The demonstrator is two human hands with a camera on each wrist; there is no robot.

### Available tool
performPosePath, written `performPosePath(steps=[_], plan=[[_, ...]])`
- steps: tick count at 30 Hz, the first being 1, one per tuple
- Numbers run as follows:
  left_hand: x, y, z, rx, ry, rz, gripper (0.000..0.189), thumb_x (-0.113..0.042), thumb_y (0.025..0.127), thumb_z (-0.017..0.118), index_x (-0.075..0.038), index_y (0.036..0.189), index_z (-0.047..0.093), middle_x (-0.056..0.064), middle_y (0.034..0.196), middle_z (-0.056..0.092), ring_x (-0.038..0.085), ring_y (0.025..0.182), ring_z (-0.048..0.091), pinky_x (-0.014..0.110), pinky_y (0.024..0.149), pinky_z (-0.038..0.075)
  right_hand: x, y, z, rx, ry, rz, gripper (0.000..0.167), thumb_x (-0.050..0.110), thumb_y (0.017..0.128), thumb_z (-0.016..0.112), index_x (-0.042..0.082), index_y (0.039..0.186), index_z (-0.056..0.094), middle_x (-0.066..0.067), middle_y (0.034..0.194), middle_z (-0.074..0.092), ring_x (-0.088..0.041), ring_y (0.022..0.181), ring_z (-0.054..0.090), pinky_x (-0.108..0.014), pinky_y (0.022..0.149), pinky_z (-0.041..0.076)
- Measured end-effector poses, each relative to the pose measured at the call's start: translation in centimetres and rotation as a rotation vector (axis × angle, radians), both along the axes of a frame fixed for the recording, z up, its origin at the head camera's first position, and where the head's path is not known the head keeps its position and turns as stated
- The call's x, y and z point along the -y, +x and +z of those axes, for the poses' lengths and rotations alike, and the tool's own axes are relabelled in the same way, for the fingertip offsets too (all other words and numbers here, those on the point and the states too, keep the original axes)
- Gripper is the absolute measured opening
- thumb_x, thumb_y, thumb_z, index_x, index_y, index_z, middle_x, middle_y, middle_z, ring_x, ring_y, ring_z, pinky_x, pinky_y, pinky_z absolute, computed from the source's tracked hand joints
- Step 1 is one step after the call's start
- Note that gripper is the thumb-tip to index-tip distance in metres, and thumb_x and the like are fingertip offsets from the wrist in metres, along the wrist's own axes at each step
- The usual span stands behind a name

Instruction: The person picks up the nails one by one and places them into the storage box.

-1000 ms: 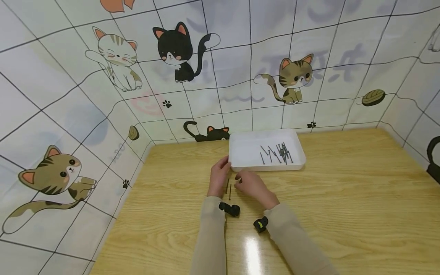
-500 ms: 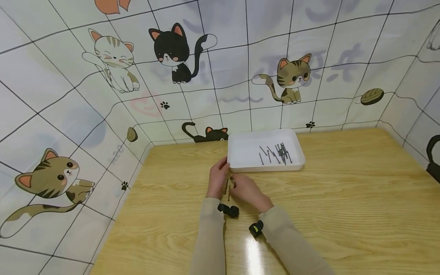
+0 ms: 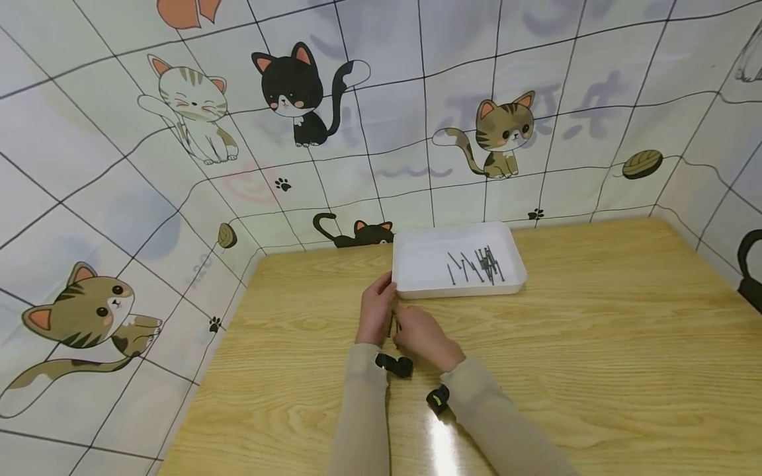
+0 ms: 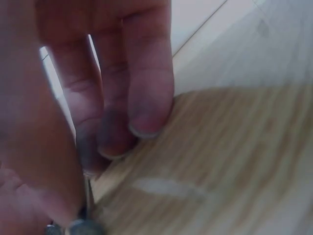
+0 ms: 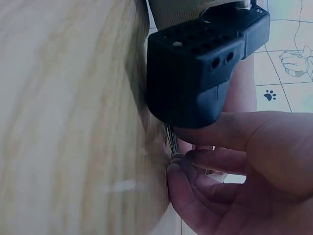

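My left hand (image 3: 375, 314) rests on the table at the front left corner of a white tray (image 3: 419, 268), fingertips right at its rim. The left wrist view has its fingers (image 4: 146, 83) stretched down to the wood. Beside its palm lies a thin dark nail (image 3: 389, 325). My right hand (image 3: 424, 337) reaches in from the right with curled fingers and pinches a second nail close to the first; its fingers cover most of that nail. Thin nail shafts (image 5: 172, 139) show by the right thumb in the right wrist view. Several more nails (image 3: 487, 264) lie in the tray.
The wooden table (image 3: 595, 350) runs up to a wall covering (image 3: 405, 132) printed with cats. Black cameras sit on both wrists, the left one (image 3: 394, 365) low over the wood. A black curved object (image 3: 751, 264) stands at the right edge.
My right hand has moved left, from beside the nails onto the nearer one, and its fingers have closed in. The left hand has stayed by the tray corner. The view has shifted slightly.
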State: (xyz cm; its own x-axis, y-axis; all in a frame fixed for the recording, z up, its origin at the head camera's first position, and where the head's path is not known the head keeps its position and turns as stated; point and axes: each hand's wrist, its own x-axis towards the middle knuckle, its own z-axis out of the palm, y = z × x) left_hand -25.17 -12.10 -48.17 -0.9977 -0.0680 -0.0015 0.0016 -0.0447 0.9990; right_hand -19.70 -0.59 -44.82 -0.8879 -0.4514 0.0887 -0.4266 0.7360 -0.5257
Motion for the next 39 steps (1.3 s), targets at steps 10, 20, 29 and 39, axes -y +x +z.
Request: performPosePath(steps=[10, 20, 29, 39], plan=[[0.0, 0.1, 0.2, -0.014, -0.019, 0.015, 0.036, -0.015, 0.091, 0.051, -0.007, 0.125, 0.052, 0.004, 0.125, 0.052, 0.015, 0.118, 0.042, 0.034, 0.099, 0.030, -0.6, 0.2, 0.5, -0.038, 0.086, -0.003, 0.014, -0.001, 0.068, 0.060, 0.006, 0.080, 0.056, 0.000, 0.063, 0.048, -0.017, 0.059, 0.046, -0.033, 0.054, 0.039], [0.0, -0.1, -0.3, -0.016, -0.035, 0.006, 0.036, -0.017, 0.091, 0.051, -0.009, 0.126, 0.052, 0.003, 0.126, 0.051, 0.012, 0.117, 0.043, 0.033, 0.098, 0.032, -1.2, 0.4, 1.0, 0.012, 0.155, -0.067, 0.013, 0.000, 0.075, 0.061, 0.010, 0.074, 0.054, -0.002, 0.065, 0.051, -0.019, 0.057, 0.049, -0.033, 0.048, 0.039], [-0.1, 0.0, -0.4, -0.029, -0.036, 0.000, 0.037, -0.018, 0.091, 0.051, -0.009, 0.127, 0.051, 0.003, 0.126, 0.051, 0.013, 0.117, 0.043, 0.033, 0.098, 0.032, -1.5, 0.2, 1.0, 0.025, 0.187, -0.087, 0.010, 0.002, 0.076, 0.061, 0.011, 0.075, 0.059, -0.001, 0.071, 0.056, -0.020, 0.061, 0.053, -0.033, 0.049, 0.042], [-0.1, 0.1, -0.2, -0.024, -0.038, -0.004, 0.037, -0.019, 0.091, 0.050, -0.011, 0.127, 0.051, 0.003, 0.127, 0.051, 0.013, 0.118, 0.042, 0.034, 0.099, 0.030, -1.6, 0.1, 1.0, 0.072, 0.218, -0.095, 0.012, 0.003, 0.075, 0.061, 0.012, 0.069, 0.056, -0.002, 0.071, 0.053, -0.020, 0.062, 0.051, -0.033, 0.046, 0.040]])
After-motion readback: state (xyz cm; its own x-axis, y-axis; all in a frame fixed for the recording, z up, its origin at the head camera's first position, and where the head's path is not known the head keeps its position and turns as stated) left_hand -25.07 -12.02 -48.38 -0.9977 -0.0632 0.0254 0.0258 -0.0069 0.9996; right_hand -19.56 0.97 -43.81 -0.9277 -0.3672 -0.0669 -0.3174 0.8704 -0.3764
